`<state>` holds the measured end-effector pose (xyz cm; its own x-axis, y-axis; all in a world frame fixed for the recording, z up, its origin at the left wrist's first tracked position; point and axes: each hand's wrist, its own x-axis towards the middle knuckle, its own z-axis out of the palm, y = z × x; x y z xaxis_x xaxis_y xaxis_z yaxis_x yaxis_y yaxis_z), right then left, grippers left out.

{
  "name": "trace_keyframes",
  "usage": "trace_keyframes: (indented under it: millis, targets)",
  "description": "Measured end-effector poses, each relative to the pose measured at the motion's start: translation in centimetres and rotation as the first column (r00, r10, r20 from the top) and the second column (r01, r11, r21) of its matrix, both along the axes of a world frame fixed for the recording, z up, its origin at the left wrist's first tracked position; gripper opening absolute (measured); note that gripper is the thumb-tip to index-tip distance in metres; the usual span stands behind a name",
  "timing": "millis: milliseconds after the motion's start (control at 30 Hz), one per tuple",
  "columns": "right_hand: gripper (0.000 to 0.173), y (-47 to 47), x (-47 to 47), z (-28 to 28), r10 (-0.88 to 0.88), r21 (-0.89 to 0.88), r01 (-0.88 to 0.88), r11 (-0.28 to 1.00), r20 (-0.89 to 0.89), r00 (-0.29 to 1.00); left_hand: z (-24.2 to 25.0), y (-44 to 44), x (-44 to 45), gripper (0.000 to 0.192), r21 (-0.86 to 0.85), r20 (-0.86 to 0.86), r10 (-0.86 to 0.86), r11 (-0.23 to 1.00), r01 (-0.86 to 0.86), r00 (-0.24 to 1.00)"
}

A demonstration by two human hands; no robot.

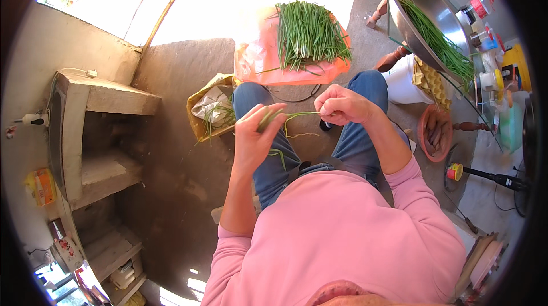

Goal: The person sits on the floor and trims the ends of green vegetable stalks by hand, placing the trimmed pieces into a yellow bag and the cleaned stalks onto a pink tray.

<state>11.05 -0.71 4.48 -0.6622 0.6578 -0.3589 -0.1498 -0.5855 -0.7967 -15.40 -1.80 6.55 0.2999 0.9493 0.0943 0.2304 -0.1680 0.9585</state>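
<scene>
My left hand (253,135) is raised above my left thigh, its fingers around a few green blades, likely garlic chives (302,114); motion blurs them there. The strands stretch across to my right hand (343,105), which pinches their other end in a closed fist. A thin yellowed strand (302,135) dangles between the hands. Beyond my knees lies a thick pile of chives (310,34) on an orange-pink plastic bag (254,64) on the floor. Loose blades (277,154) rest on my left thigh.
Left of my knee stands a yellow bag (193,113) with crumpled white plastic and scraps. A steel basin (443,4) of chives sits on a glass table at right, near a white bucket (398,83) and a reddish bowl (421,139) of tubers. Concrete shelving (124,103) lines the left.
</scene>
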Motion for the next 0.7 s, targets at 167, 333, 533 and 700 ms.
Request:
trace_keyframes:
  millis: [167, 333, 533, 700]
  targets:
    - [0.023, -0.1, -0.9, 0.2, 0.064, -0.007, -0.064, 0.998, 0.038, 0.997, -1.6, -0.2, 1.4, 0.015, -0.030, -0.036, -0.177, 0.984, 0.176, 0.984]
    - [0.032, -0.1, -1.8, -1.4, -0.262, 0.062, 0.258, 0.964, 0.071, 0.962, -2.5, -0.6, 1.4, 0.017, -0.422, 0.125, 0.021, 0.906, 0.034, 0.992]
    - [0.021, -1.8, -4.8, -2.2, -0.330, 0.081, 0.324, 0.942, 0.077, 0.941, -3.4, -0.9, 1.4, 0.015, -0.611, 0.276, 0.199, 0.792, 0.012, 0.940]
    - [0.021, -1.0, -6.2, -4.0, -0.369, 0.188, 0.357, 0.915, 0.034, 0.929, -3.7, -0.6, 1.2, 0.017, -0.706, 0.389, 0.221, 0.695, 0.136, 0.894]
